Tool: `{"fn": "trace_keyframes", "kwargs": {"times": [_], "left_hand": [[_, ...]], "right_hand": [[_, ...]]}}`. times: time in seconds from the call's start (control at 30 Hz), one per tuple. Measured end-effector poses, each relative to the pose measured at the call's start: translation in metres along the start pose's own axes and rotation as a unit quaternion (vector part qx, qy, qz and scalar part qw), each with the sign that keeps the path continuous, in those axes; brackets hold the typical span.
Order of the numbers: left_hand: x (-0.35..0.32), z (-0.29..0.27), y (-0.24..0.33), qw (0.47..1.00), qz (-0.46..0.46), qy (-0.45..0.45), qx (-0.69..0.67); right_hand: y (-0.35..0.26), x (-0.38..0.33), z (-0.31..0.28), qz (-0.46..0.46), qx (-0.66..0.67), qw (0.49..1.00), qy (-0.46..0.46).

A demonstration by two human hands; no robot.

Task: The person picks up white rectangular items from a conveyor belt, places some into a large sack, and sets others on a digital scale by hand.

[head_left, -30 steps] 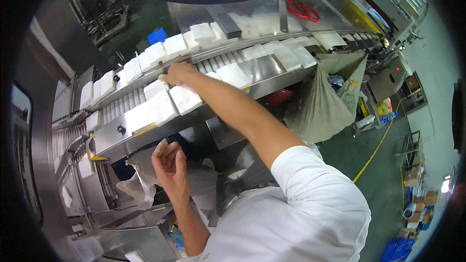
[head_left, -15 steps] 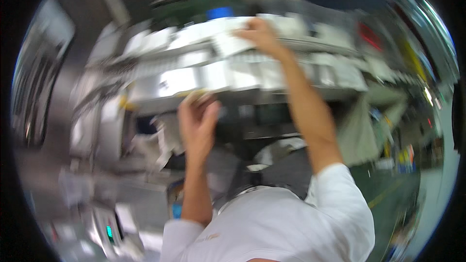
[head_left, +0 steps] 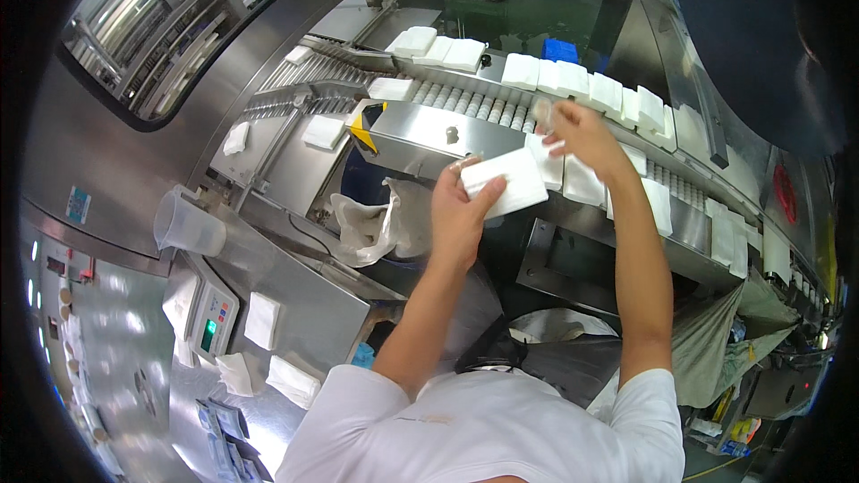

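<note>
My left hand (head_left: 459,213) grips a folded white cloth stack (head_left: 506,182), thumb on top, in front of the roller conveyor. To its right, over the rollers, my right hand (head_left: 582,139) has its fingers loosely bent and apart, with no stack in it. Something translucent shows at its fingertips, too blurred to name. Below that hand, more white stacks (head_left: 583,182) lie along the conveyor's near metal ledge. A row of similar stacks (head_left: 604,92) lines the far ledge.
The roller conveyor (head_left: 481,107) runs from upper left to lower right. At left, a steel table (head_left: 304,291) bears a digital scale (head_left: 213,320), a clear plastic jug (head_left: 190,224) and white stacks. A bag-lined bin (head_left: 380,228) stands below the conveyor. A windowed steel machine (head_left: 210,121) rises at upper left.
My left hand now holds a white cloth stack; before, it was low beside the near ledge. My right hand has drawn back from the stacks on the far ledge. The view has turned.
</note>
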State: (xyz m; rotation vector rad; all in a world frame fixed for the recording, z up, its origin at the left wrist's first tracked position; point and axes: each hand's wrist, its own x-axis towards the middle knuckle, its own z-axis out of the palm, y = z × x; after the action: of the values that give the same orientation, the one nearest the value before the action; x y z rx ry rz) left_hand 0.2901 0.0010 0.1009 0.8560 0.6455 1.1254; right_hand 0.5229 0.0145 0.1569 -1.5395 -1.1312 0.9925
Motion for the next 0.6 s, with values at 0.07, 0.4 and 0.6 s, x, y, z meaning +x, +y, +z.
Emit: {"fn": "trace_keyframes", "kwargs": {"times": [0.07, 0.4, 0.6], "left_hand": [[-0.017, -0.004, -0.003, 1.000, -0.015, -0.017, 0.014], [-0.065, -0.015, -0.011, 0.983, -0.044, -0.073, 0.161], [-0.073, -0.041, 0.004, 0.986, -0.008, -0.024, 0.164]], "right_hand": [[0.023, 0.043, -0.018, 0.013, -0.094, 0.995, 0.031], [0.133, 0.160, -0.013, 0.051, -0.470, 0.878, 0.074], [0.091, 0.171, 0.060, 0.173, -0.378, 0.902, 0.113]]}}
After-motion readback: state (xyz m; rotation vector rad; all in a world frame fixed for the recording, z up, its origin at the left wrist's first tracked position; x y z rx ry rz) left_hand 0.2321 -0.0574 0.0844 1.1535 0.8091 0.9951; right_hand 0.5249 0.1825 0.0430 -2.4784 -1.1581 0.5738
